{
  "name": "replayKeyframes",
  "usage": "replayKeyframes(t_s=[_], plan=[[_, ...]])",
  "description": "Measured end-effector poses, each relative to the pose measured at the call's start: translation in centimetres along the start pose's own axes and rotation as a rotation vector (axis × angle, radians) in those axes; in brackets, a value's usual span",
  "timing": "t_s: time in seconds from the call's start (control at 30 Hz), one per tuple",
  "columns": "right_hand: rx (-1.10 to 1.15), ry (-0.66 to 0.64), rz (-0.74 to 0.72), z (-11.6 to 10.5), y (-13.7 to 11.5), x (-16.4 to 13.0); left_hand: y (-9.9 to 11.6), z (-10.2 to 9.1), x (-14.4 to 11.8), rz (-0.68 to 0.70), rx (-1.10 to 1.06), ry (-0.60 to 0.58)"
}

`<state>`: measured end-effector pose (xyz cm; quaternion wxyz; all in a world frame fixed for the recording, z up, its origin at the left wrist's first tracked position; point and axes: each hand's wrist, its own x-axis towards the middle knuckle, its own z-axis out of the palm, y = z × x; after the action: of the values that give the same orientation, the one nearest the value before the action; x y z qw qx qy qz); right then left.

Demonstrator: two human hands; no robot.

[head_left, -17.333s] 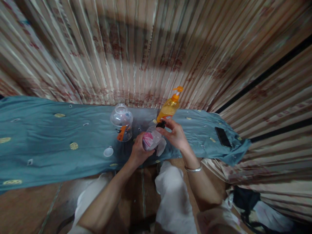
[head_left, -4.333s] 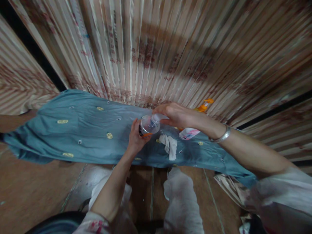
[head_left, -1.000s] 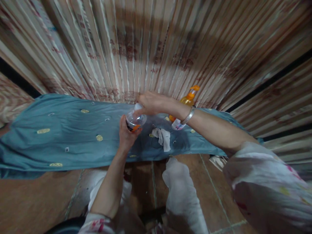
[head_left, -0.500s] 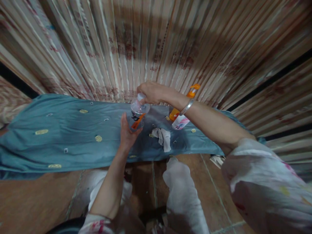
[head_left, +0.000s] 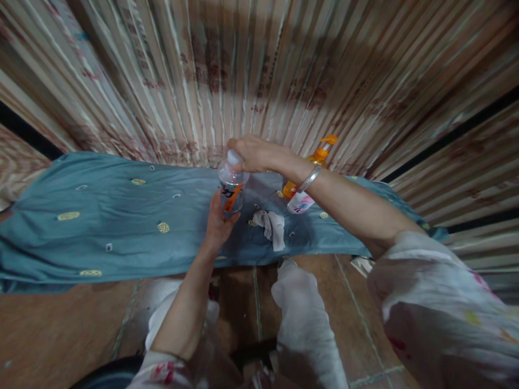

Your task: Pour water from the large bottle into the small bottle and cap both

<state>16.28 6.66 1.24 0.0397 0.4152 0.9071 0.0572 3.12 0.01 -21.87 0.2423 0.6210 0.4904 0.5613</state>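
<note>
A clear plastic bottle [head_left: 232, 190] with a black and orange label stands upright over the teal cloth. My left hand [head_left: 220, 221] is wrapped round its lower part from the near left side. At the top, my right hand [head_left: 251, 153] has its fingers closed on the whitish cap, partly covering it. Just right of the bottle lies a crumpled pale cloth [head_left: 272, 229]. Beneath my right forearm, partly hidden by it, are an orange pump bottle [head_left: 319, 156] and a white and pink container [head_left: 300, 202].
A teal cloth with yellow pineapple prints [head_left: 121, 221] covers the long narrow surface. Behind it hangs a pleated, patterned curtain [head_left: 243, 81]. Brown floor tiles [head_left: 239, 302] and my legs are below the near edge. Dark bars cross the curtain at both sides.
My left hand, which was spread beside the bottle, has moved right and closed round its lower part. My right hand stays at the cap. The view has shifted slightly.
</note>
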Motion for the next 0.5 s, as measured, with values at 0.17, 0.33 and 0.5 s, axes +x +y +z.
replayKeyframes(t_s=[0.17, 0.33, 0.5], plan=[[0.057, 0.040, 0.057, -0.4, 0.3, -1.6, 0.1, -0.2, -0.3, -0.040, 0.031, -0.011], [0.163, 0.250, 0.118, 0.6, 0.3, -7.4, 1.1, -0.5, -0.5, -0.048, 0.056, -0.029], [0.450, 0.413, 0.311, 6.6, -1.3, -16.7, 2.5, -0.5, -1.1, -0.067, 0.061, 0.031]])
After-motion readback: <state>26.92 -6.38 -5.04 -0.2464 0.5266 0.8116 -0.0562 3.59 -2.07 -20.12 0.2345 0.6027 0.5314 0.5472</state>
